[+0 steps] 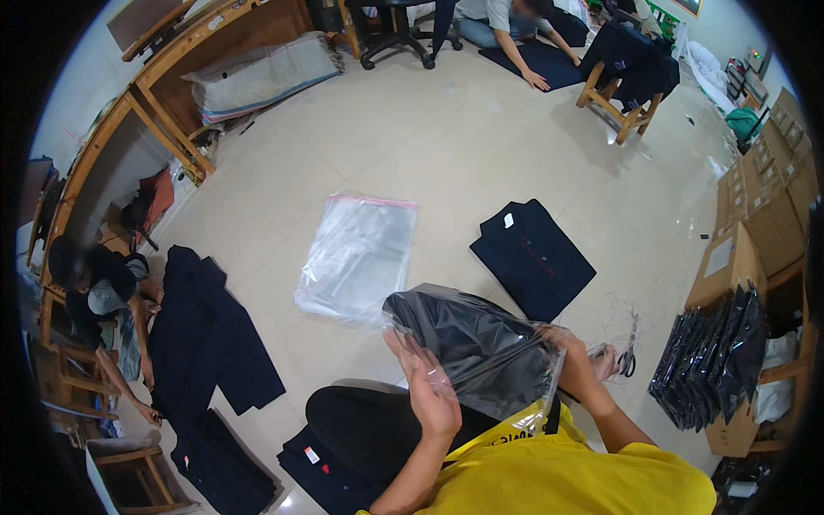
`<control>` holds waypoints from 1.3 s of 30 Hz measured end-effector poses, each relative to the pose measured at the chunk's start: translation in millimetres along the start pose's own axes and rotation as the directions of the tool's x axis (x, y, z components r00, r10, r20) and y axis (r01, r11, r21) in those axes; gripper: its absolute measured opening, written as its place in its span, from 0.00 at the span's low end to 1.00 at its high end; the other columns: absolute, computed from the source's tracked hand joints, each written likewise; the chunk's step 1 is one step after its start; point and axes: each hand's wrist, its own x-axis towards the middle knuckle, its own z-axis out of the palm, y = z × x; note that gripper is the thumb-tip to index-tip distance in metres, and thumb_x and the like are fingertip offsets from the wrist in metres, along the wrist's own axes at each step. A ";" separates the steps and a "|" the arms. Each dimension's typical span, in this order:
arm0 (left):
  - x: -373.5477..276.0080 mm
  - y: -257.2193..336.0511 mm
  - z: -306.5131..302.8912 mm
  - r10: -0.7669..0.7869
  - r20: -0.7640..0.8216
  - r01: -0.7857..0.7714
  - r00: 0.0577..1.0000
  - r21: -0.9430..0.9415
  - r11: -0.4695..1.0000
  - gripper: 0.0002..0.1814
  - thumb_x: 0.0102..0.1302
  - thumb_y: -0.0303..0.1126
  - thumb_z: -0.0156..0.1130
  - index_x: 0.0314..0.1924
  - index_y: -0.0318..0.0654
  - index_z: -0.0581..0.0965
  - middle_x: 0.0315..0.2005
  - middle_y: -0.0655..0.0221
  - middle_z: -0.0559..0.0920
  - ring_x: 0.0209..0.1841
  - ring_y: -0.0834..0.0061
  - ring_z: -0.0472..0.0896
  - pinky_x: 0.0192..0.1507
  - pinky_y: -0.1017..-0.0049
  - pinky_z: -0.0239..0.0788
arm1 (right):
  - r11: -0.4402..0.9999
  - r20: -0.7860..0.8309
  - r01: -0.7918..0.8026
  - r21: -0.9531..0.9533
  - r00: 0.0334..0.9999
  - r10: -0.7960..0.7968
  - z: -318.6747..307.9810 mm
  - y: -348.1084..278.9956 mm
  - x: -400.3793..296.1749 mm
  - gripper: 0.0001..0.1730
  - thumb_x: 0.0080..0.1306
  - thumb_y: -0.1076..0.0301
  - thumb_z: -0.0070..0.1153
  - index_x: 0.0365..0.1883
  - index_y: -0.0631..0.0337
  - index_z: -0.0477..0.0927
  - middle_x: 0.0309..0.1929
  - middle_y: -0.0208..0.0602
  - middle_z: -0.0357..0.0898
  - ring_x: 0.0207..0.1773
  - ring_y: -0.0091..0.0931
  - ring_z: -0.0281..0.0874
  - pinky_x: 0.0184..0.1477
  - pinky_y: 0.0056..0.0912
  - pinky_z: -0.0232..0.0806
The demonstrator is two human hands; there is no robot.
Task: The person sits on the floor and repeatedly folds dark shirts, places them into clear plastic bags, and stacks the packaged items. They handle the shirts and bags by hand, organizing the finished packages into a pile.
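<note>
A dark folded garment is inside a clear plastic bag, tilted above my lap. My left hand lies flat along the bag's left side, fingers straight and the palm turned toward it. At the right side, my right hand grips the bag near its loose edge; the plastic and garment partly hide its fingers. In front of me on the floor lie a stack of clear plastic bags with a pink strip and a folded navy shirt with a white tag. Another navy garment with a tag rests by my leg.
Scissors lie among thread scraps near my foot. Bagged dark garments are stacked at right beside cardboard boxes. One person handles dark garments at left; another folds cloth beyond, near a wooden stool.
</note>
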 end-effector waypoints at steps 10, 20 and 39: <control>-9.3 -19.2 -31.4 0.015 -0.037 -0.014 0.999 0.042 0.999 0.43 0.86 0.63 0.30 0.89 0.48 0.42 0.89 0.69 0.40 0.90 0.63 0.35 0.86 0.59 0.23 | 0.828 0.332 -0.499 0.253 0.849 0.410 -9.2 -22.5 15.2 0.32 0.76 0.51 0.66 0.66 0.70 0.81 0.59 0.53 0.87 0.58 0.43 0.86 0.61 0.37 0.74; 16.0 -55.1 -84.5 -0.251 -0.066 0.211 0.966 -0.365 0.907 0.57 0.77 0.79 0.29 0.88 0.39 0.43 0.88 0.60 0.38 0.89 0.58 0.35 0.87 0.56 0.25 | 0.255 0.476 -0.662 0.704 0.707 0.522 -13.5 -60.3 42.6 0.21 0.64 0.79 0.72 0.56 0.63 0.85 0.62 0.47 0.86 0.63 0.32 0.84 0.66 0.34 0.74; 12.8 -52.9 -88.7 -0.376 0.018 0.328 0.927 -0.529 0.782 0.51 0.79 0.76 0.33 0.85 0.43 0.59 0.80 0.59 0.67 0.80 0.55 0.67 0.82 0.57 0.56 | 0.923 0.415 0.384 0.004 0.839 -0.351 74.8 -69.0 53.5 0.35 0.76 0.67 0.56 0.78 0.69 0.64 0.85 0.64 0.54 0.88 0.53 0.49 0.86 0.55 0.46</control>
